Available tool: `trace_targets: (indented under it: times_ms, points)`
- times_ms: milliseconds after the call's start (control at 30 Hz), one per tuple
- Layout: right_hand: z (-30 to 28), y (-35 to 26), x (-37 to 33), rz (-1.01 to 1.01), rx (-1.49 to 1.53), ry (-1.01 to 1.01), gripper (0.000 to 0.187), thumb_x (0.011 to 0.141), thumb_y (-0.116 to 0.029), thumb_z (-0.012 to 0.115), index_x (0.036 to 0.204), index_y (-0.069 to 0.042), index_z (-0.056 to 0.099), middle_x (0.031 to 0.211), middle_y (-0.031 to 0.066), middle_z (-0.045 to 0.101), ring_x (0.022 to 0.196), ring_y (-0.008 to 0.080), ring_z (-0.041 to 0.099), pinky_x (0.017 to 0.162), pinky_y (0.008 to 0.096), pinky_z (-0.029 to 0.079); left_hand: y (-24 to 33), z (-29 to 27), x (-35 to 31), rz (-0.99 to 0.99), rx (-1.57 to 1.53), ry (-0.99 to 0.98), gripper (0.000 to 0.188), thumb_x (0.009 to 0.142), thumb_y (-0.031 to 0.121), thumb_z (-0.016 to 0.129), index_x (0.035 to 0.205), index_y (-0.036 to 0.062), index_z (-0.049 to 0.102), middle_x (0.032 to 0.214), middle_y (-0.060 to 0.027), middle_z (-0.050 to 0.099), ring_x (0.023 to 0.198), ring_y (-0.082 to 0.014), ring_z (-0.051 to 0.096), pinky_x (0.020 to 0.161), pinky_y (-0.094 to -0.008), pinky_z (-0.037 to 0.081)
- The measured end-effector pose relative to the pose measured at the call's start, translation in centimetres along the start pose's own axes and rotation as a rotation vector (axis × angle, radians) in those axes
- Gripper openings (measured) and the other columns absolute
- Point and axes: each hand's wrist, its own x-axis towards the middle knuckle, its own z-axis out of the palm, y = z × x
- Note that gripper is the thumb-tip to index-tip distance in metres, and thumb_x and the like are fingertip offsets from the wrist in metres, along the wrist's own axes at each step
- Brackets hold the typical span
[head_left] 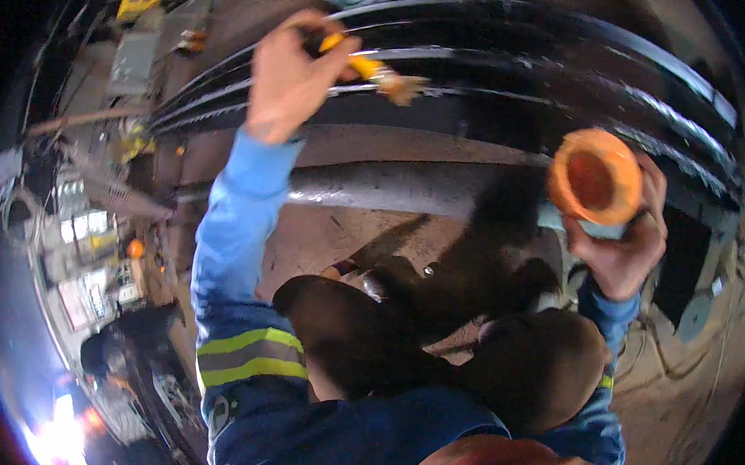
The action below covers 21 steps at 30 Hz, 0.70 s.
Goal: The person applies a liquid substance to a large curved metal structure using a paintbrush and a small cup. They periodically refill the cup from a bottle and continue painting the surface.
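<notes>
Left hand (292, 81) clamped on yellow-handled brush (367, 66) near black rails (490, 77); right hand (620, 258) clamped around orange cup (626, 191).

Dim scene; white glare (57, 439) lower left; brush (368, 67) blurred; straight edges bowed, rim black.

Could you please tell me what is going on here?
A person in blue sleeves grips a yellow-handled paintbrush in the left hand, its bristles pointing right over glossy black bars. The right hand holds an orange cup, its open mouth showing. Whether the bristles touch the bars is hard to tell.
</notes>
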Motion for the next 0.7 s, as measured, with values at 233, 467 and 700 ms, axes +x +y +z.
trace_targets:
  times_ms: [233, 467, 700]
  points:
    - [3.4, 1.0, -0.9, -0.184, 0.030, -0.089, 0.060, 0.045, -0.019, 0.082, 0.102, -0.008, 0.068, 0.101, 0.0074, 0.063, 0.106, 0.0293, 0.056, 0.090, 0.0412, 0.041, 7.4, -3.5, -5.2, 0.698, -0.522, -0.327, 0.022, 0.082, 0.000, 0.066, 0.102, 0.0004, 0.058, 0.093, -0.0230, 0.066, 0.085, -0.0392, 0.067, 0.079, -0.0516, 0.055]
    - [3.9, -0.6, -1.3, -0.286, -0.003, -0.143, 0.062, 0.043, -0.020, 0.080, 0.102, -0.007, 0.068, 0.100, 0.0075, 0.060, 0.105, 0.0291, 0.055, 0.085, 0.0404, 0.041, 9.0, -0.2, -6.7, 0.914, -0.150, -0.587, 0.025, 0.066, -0.007, 0.073, 0.089, -0.0011, 0.066, 0.087, -0.0212, 0.068, 0.087, -0.0335, 0.069, 0.076, -0.0414, 0.056]
    - [5.0, -1.8, -1.8, -0.312, -0.031, -0.172, 0.062, 0.042, -0.021, 0.082, 0.100, -0.005, 0.067, 0.102, 0.0089, 0.060, 0.108, 0.0292, 0.054, 0.088, 0.0409, 0.040, 6.1, 0.6, -9.0, 0.577, -0.289, -0.450, 0.017, 0.072, -0.009, 0.073, 0.086, -0.0014, 0.066, 0.088, -0.0152, 0.069, 0.083, -0.0228, 0.069, 0.074, -0.0328, 0.054]
